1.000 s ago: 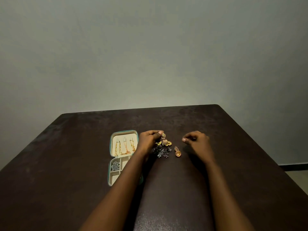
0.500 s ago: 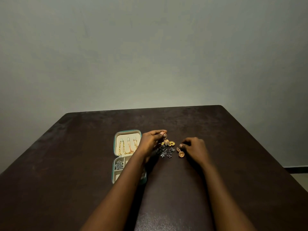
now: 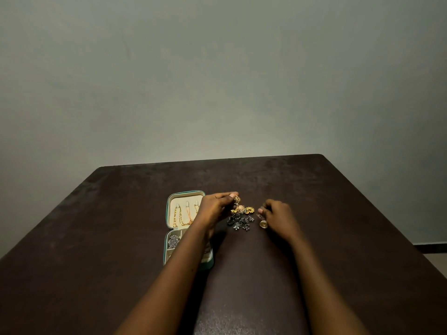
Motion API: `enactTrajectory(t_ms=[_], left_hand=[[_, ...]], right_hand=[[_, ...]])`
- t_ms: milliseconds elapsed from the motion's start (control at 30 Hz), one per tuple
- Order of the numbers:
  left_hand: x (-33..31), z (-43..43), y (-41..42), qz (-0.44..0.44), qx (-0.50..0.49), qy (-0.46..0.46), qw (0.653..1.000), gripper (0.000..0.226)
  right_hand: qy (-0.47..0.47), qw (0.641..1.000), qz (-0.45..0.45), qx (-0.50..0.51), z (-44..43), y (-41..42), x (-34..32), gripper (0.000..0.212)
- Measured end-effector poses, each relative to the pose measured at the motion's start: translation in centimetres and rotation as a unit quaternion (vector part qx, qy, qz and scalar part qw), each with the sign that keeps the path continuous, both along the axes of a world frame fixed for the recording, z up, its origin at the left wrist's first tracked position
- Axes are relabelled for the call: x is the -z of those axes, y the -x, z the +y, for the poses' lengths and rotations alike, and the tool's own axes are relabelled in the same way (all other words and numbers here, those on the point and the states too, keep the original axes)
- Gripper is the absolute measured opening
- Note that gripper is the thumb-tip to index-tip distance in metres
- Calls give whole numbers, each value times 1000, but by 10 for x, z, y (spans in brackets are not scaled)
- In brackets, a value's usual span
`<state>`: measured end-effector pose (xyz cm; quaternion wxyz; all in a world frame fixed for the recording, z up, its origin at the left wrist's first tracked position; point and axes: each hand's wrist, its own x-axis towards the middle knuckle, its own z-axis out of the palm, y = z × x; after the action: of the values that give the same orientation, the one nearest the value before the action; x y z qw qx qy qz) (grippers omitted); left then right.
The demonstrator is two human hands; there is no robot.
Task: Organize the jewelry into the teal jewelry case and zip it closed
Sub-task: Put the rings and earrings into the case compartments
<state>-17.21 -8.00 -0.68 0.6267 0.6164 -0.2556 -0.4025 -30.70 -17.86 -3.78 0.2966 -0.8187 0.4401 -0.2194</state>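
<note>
The teal jewelry case (image 3: 169, 215) lies open on the dark table, cream lining up. Gold chains (image 3: 182, 215) hang in its lid half and a silver piece (image 3: 173, 242) sits in a lower compartment. My left forearm crosses the case's right side. My left hand (image 3: 215, 209) pinches a gold dangling earring (image 3: 238, 206) just right of the case. Below it lie yellow flower pieces (image 3: 249, 210) and a cluster of dark silver jewelry (image 3: 240, 222). My right hand (image 3: 278, 217) pinches a gold bell earring (image 3: 263, 223) by its hook, the bell touching the table.
The dark brown table (image 3: 314, 201) runs to a far edge against a plain grey wall. Its right edge falls away toward a floor strip (image 3: 433, 249) at the right.
My right hand moved left onto the gold bell earring and took hold of it. My left hand keeps the gold earring pinched above the pile.
</note>
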Motion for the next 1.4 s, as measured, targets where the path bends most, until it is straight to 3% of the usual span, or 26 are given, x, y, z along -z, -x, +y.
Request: enactTrajectory(t_ms=[67, 167, 333, 500, 733, 1100, 1267, 1400], left_hand=[[-1, 1, 0, 1, 0, 3, 1000, 13], [-2, 3, -1, 8, -1, 18, 1000, 14], [-9, 17, -6, 69, 30, 57, 995, 20], [-21, 40, -14, 116, 66, 115, 984, 30], [-30, 64, -22, 61, 65, 138, 986, 26], [-22, 74, -30, 40, 37, 193, 980, 4], [-24, 77, -34, 8, -1, 161, 987, 22], [-21, 82, -42, -45, -23, 119, 992, 19]], right_hand=[[-63, 992, -107, 11, -2, 0, -1, 20], [-168, 944, -283, 9, 0, -1, -2, 32], [-322, 844, -428, -15, 13, -7, -17, 33], [-452, 748, -477, -91, 31, -17, -26, 33], [-555, 668, -480, -122, 61, -40, -43, 32], [-581, 647, -484, -98, 94, -69, -52, 27], [-588, 641, -480, -115, 103, -74, -55, 24], [-591, 644, -470, -119, 106, -76, -55, 23]])
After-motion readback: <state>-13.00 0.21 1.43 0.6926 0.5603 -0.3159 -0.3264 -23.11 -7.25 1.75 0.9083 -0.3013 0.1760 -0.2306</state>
